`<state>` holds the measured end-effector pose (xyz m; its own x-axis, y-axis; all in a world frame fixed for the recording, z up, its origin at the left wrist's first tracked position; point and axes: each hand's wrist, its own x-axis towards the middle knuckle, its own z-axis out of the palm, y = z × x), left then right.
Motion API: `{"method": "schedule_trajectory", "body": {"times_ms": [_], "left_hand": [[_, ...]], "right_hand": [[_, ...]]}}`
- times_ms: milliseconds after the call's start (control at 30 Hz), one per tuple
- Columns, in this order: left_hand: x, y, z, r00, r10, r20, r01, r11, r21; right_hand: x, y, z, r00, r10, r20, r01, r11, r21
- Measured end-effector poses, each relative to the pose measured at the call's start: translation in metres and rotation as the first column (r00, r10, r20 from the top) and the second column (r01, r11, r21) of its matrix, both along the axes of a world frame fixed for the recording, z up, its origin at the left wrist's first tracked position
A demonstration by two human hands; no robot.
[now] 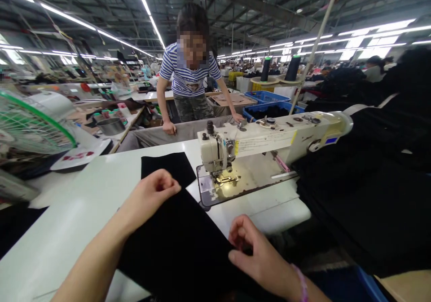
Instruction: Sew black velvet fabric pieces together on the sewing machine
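A long piece of black fabric lies over the white table, running from beside the sewing machine's needle area toward me. My left hand pinches it near its right edge, thumb and forefinger pressed together. Lower down along the same edge is my right hand, its fingers loosely curled and the thumb apart from them. Nothing shows in its grasp. The sewing machine stands to the right of the fabric, with its lamp lit over the metal needle plate.
A co-worker in a striped shirt leans on the far side of the table. A fan stands at the left. Black cloth is heaped at the right. Blue crates and thread cones are behind the machine.
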<state>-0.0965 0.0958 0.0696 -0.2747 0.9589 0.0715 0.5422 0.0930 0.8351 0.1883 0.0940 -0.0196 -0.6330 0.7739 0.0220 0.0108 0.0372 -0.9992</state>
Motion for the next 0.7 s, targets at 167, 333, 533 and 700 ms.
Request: {"method": "schedule_trajectory", "body": {"times_ms": [167, 333, 533, 700], "left_hand": [[0.027, 0.068, -0.046, 0.964, -0.198, -0.179, 0.186, 0.979, -0.083], [0.047, 0.072, -0.086, 0.959, -0.167, -0.228, 0.169, 0.986, -0.01], [0.042, 0.071, -0.092, 0.957, -0.167, -0.238, 0.186, 0.981, 0.057], [0.035, 0.095, -0.091, 0.968, -0.135, -0.211, 0.142, 0.99, 0.017]], "right_hand": [[0.007, -0.019, -0.04, 0.998, -0.025, 0.059, -0.013, 0.825, 0.565], [0.021, -0.005, -0.052, 0.993, -0.076, 0.094, -0.027, 0.617, 0.786], [0.023, 0.004, -0.046, 0.985, -0.117, 0.125, -0.061, 0.439, 0.896], [0.008, 0.01, -0.041, 0.975, -0.206, 0.08, 0.01, 0.406, 0.914]]}}
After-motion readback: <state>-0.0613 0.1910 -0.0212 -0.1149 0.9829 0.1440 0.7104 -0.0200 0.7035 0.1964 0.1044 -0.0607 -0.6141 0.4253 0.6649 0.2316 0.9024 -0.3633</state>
